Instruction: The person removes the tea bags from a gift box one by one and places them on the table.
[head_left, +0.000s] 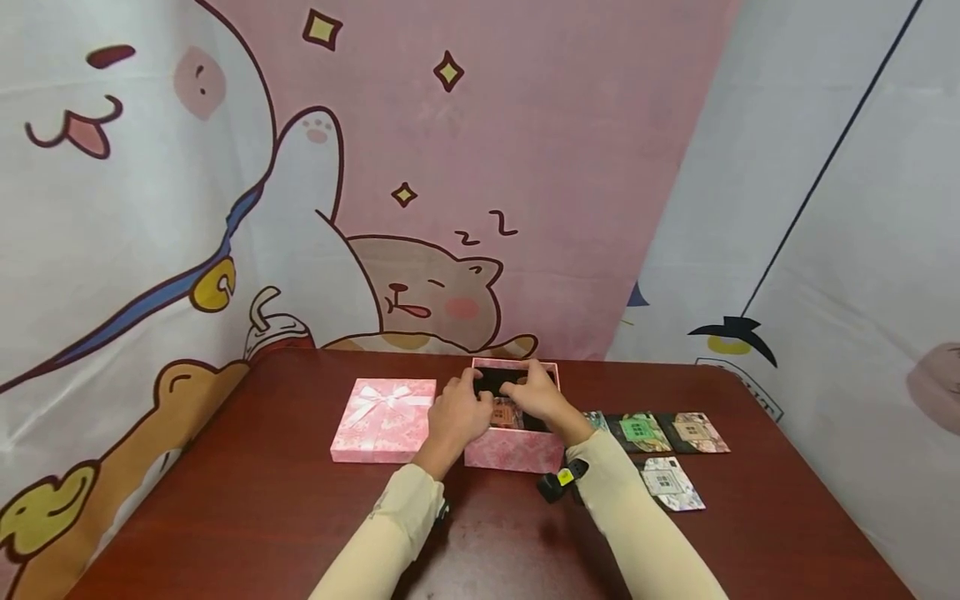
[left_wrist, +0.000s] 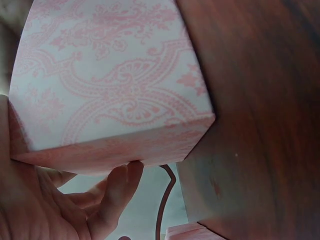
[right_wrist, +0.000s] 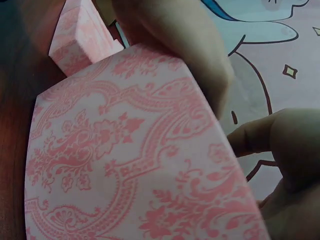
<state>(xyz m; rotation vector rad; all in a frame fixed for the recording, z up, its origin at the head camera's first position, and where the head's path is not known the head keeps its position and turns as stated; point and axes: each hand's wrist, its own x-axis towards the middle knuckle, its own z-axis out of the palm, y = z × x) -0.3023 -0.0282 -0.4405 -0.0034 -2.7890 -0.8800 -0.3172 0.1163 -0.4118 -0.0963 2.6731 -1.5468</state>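
Note:
An uncovered pink patterned gift box [head_left: 513, 450] stands on the table, its inside dark. My left hand [head_left: 459, 410] is at its left rim, thumb over the opening. In the left wrist view, fingers [left_wrist: 117, 192] of that hand lie against the outside of the box's side wall. My right hand [head_left: 542, 396] reaches over the opening from the right, thumb pointing inward; its fingertips are partly hidden near the back rim, and whether they pinch anything does not show. Between the hands, a brown-orange patterned packet [head_left: 504, 414] lies inside the box.
Left of the box lies its pink lid [head_left: 384, 421] with a ribbon bow. Several flat square packets are on the right, among them a green one [head_left: 639, 429], a beige one [head_left: 696, 432] and a white one [head_left: 667, 482]. A printed cloth [head_left: 525, 167] hangs behind the table.

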